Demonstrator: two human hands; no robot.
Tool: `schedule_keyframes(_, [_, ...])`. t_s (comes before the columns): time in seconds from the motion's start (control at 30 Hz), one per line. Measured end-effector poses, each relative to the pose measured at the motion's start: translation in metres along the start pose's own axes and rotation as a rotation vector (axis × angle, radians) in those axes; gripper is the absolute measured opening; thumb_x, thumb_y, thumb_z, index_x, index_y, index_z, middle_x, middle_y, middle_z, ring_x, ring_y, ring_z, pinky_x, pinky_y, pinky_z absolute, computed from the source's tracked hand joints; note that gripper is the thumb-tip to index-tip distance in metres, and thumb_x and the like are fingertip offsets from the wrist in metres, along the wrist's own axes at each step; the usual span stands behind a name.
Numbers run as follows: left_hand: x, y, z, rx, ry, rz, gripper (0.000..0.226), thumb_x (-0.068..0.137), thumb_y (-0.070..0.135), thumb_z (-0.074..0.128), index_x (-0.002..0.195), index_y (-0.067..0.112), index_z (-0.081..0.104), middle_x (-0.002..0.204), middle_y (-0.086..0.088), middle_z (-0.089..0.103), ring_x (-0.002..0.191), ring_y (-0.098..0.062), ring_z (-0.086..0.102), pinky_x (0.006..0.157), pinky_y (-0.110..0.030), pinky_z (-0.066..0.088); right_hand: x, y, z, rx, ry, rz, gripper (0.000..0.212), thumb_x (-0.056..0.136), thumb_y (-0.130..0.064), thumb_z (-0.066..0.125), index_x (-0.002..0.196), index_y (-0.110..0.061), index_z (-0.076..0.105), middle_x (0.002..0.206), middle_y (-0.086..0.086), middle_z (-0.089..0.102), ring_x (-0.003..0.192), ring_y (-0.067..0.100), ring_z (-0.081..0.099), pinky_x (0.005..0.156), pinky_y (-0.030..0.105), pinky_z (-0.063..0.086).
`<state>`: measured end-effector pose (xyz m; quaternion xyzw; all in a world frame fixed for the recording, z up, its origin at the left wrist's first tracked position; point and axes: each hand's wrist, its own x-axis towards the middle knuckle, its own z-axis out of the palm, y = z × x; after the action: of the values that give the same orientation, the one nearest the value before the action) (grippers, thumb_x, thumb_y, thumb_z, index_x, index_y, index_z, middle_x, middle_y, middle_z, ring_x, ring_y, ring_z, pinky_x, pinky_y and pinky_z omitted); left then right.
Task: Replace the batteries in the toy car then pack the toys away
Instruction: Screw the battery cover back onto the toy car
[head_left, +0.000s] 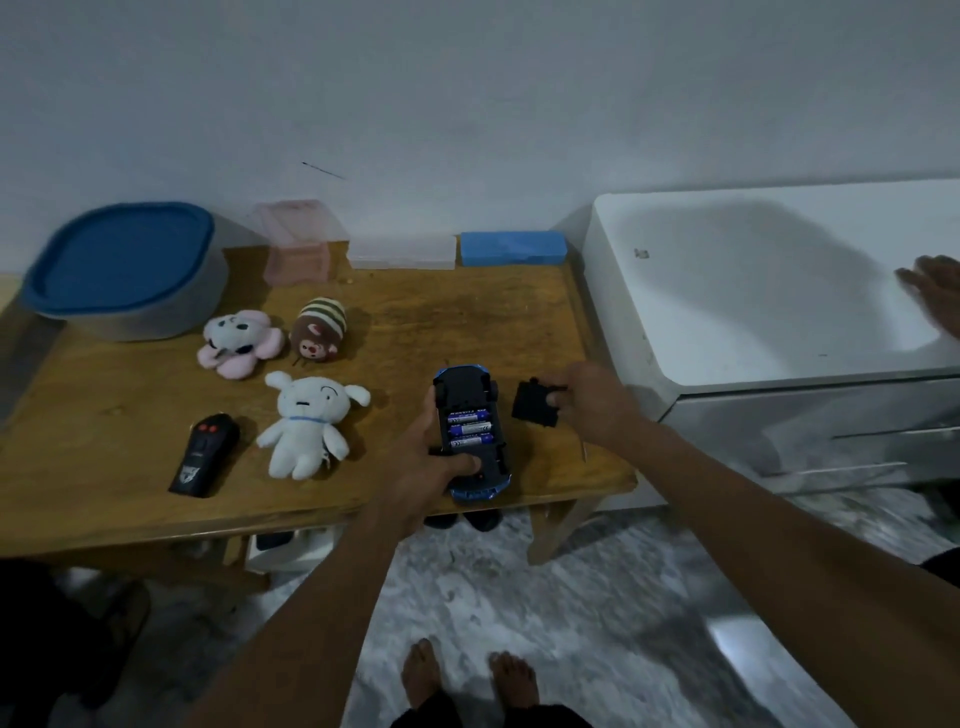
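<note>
Toy car (464, 387) lies belly-up near the front edge of the wooden table (467, 312), the left hand (431, 467) wrapped round it, thumb across the underside. Three batteries (470, 428) sit in the open bay, their blue-and-white labels too blurred to read. The right hand (589, 397) pinches the black battery cover (532, 402) just beside the car. The remote (205, 454) carries a pale emblem, unreadable. White wall (467, 104) behind, white cabinet (779, 286) to the right, speckled grey floor (519, 597).

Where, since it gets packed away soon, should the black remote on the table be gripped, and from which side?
Pinch the black remote across its long sides near the middle, coming straight down from above. It lies flat on the table, long and narrow, so only its sides offer opposing faces. The white plush lies close beside it.
</note>
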<state>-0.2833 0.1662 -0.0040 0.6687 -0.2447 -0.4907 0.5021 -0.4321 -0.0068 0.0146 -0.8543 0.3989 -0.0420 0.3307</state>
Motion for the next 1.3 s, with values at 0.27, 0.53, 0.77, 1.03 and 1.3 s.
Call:
schedule_keyframes(0.27, [0.017, 0.019, -0.022, -0.015, -0.088, 0.01, 0.104, 0.074, -0.01, 0.073, 0.146, 0.047, 0.024, 0.113, 0.003, 0.071, 0.103, -0.017, 0.067, 0.084, -0.038, 0.056, 0.006, -0.058, -0.037, 0.157, -0.012, -0.079, 0.028, 0.09, -0.001, 0.058, 0.117, -0.006, 0.065, 0.104, 0.004, 0.064, 0.08, 0.008, 0.061, 0.069, 0.015, 0.055])
schedule_keyframes(0.53, [0.032, 0.039, -0.043, 0.035, -0.183, 0.077, 0.105, 0.076, -0.007, 0.074, 0.151, 0.041, 0.018, 0.127, -0.006, 0.064, 0.11, -0.025, 0.063, 0.093, -0.048, 0.054, 0.019, -0.099, -0.017, 0.026, -0.031, -0.117, 0.031, 0.09, -0.003, 0.059, 0.12, -0.009, 0.064, 0.108, 0.002, 0.06, 0.088, 0.02, 0.064, 0.079, 0.035, 0.058])
schedule_keyframes(0.77, [0.043, 0.043, -0.053, 0.068, -0.209, 0.099, 0.106, 0.077, -0.008, 0.073, 0.152, 0.04, 0.015, 0.127, -0.006, 0.062, 0.113, -0.027, 0.061, 0.095, -0.051, 0.051, 0.036, -0.104, -0.004, -0.113, -0.059, -0.139, 0.033, 0.091, -0.007, 0.057, 0.123, -0.014, 0.063, 0.109, 0.007, 0.066, 0.077, 0.013, 0.063, 0.079, 0.034, 0.056])
schedule_keyframes(1.03, [0.063, 0.058, -0.047, 0.043, -0.143, 0.12, 0.105, 0.077, -0.011, 0.071, 0.151, 0.041, 0.017, 0.11, 0.003, 0.065, 0.097, -0.013, 0.065, 0.083, -0.036, 0.058, 0.06, -0.105, -0.023, -0.108, -0.089, -0.138, 0.032, 0.092, -0.008, 0.056, 0.123, -0.016, 0.062, 0.119, 0.007, 0.059, 0.09, 0.019, 0.064, 0.084, 0.034, 0.055])
schedule_keyframes(1.3, [0.072, 0.065, -0.029, 0.029, -0.082, 0.129, 0.105, 0.076, -0.01, 0.072, 0.151, 0.041, 0.018, 0.125, -0.008, 0.062, 0.109, -0.023, 0.061, 0.087, -0.039, 0.056, 0.07, -0.097, -0.036, -0.219, -0.021, -0.209, 0.035, 0.086, -0.012, 0.066, 0.121, -0.015, 0.064, 0.117, 0.005, 0.065, 0.106, 0.018, 0.057, 0.086, 0.024, 0.041])
